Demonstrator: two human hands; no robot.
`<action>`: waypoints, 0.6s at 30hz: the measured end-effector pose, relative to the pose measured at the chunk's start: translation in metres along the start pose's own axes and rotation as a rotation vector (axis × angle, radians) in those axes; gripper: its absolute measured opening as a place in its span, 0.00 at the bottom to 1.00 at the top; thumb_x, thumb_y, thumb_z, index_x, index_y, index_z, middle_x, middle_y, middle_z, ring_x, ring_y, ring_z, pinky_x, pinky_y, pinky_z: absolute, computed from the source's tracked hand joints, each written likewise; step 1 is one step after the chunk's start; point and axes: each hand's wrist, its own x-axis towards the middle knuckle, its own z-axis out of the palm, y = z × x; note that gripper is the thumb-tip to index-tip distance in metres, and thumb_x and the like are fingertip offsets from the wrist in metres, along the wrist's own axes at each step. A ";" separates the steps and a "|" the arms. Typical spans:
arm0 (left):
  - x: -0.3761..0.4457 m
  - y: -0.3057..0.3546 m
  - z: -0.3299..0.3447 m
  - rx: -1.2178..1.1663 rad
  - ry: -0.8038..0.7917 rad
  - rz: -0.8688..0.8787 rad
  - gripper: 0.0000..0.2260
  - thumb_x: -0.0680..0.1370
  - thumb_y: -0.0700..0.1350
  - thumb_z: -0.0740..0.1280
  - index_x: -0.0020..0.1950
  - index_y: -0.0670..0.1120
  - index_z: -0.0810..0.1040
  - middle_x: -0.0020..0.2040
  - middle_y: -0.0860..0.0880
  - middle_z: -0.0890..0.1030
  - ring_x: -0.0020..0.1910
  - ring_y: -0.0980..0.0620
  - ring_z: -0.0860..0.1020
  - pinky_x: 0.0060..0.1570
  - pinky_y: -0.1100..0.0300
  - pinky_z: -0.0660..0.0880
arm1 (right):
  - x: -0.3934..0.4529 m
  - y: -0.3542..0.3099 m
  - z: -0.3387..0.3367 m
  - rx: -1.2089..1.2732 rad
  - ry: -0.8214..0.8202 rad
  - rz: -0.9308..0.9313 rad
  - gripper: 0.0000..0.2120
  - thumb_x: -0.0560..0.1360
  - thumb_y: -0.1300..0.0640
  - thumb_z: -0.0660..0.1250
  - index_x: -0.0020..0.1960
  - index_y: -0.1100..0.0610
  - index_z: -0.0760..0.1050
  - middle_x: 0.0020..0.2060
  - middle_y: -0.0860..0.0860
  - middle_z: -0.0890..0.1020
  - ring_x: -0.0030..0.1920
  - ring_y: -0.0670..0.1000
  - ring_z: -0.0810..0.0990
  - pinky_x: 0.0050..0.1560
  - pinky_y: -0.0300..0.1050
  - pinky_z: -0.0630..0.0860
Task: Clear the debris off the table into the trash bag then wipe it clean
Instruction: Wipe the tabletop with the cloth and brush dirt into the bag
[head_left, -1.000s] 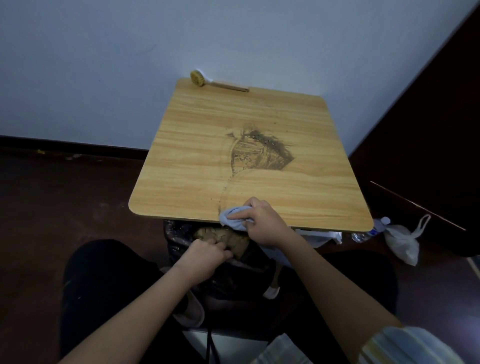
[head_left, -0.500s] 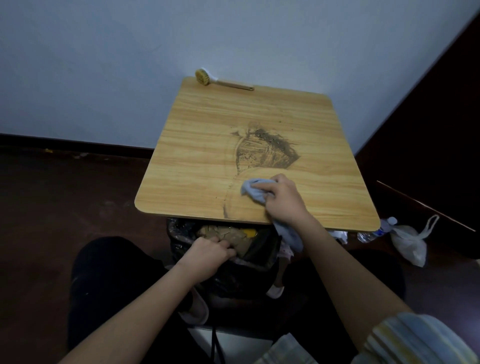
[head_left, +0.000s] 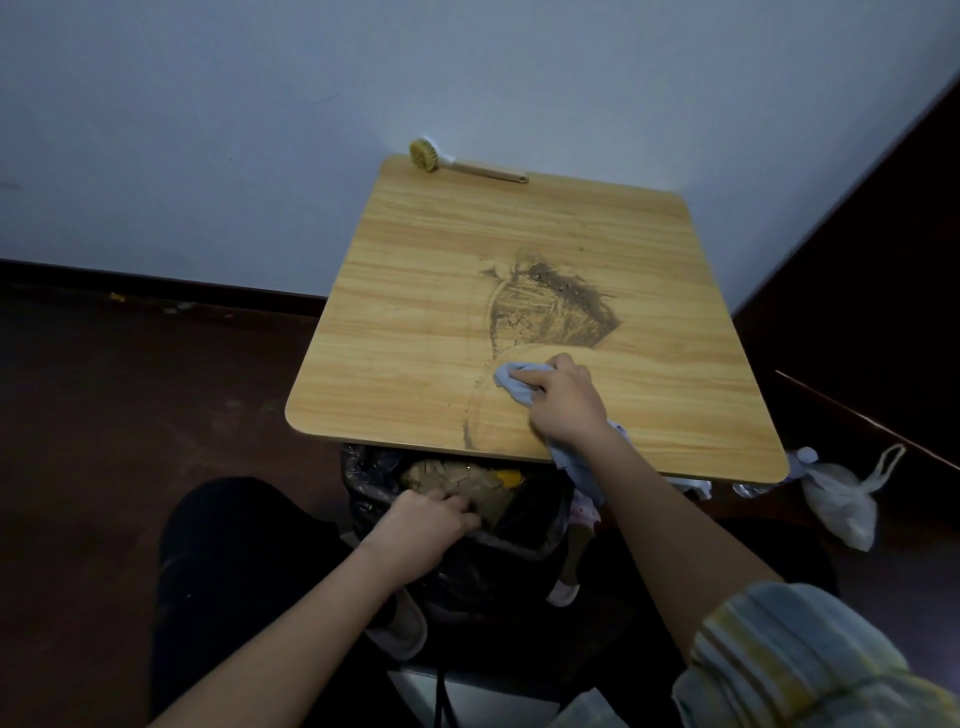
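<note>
A dark smear of dirt and crumbs (head_left: 553, 306) lies near the middle of the wooden table (head_left: 405, 322). My right hand (head_left: 563, 402) grips a pale blue cloth (head_left: 514, 382) and presses it on the tabletop just below the smear; the cloth's tail hangs over the near edge. A thin curved trail of grit runs from the smear down to the near edge. Below that edge stands a black trash bag (head_left: 363, 475) holding brown debris. My left hand (head_left: 421, 527) grips the bag's near rim.
A brush with a pale handle (head_left: 457, 165) lies along the table's far edge by the white wall. A white plastic bag (head_left: 841, 499) and a bottle sit on the dark floor at the right. My dark-clad legs flank the trash bag.
My right hand has slid the cloth from the table's near edge up toward the dirt smear. My left hand has stayed on the bag's rim.
</note>
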 end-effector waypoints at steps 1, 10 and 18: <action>0.000 0.000 0.000 0.001 -0.003 0.000 0.16 0.78 0.39 0.59 0.64 0.52 0.71 0.60 0.49 0.73 0.59 0.45 0.73 0.38 0.55 0.64 | 0.001 -0.004 0.001 -0.004 -0.008 -0.028 0.23 0.79 0.63 0.55 0.69 0.46 0.72 0.58 0.55 0.68 0.58 0.58 0.65 0.54 0.48 0.68; -0.001 -0.003 0.001 0.001 -0.006 -0.011 0.16 0.78 0.39 0.58 0.65 0.52 0.70 0.61 0.49 0.73 0.59 0.45 0.73 0.39 0.56 0.63 | -0.009 -0.033 0.012 -0.025 -0.123 -0.250 0.24 0.79 0.66 0.55 0.66 0.44 0.75 0.51 0.53 0.67 0.53 0.57 0.65 0.52 0.54 0.71; -0.002 -0.003 0.001 0.014 -0.006 -0.023 0.16 0.78 0.39 0.58 0.64 0.52 0.70 0.60 0.50 0.73 0.57 0.45 0.73 0.37 0.55 0.64 | -0.027 -0.033 0.012 -0.065 -0.224 -0.390 0.21 0.80 0.64 0.57 0.66 0.47 0.76 0.57 0.55 0.70 0.53 0.56 0.65 0.50 0.49 0.67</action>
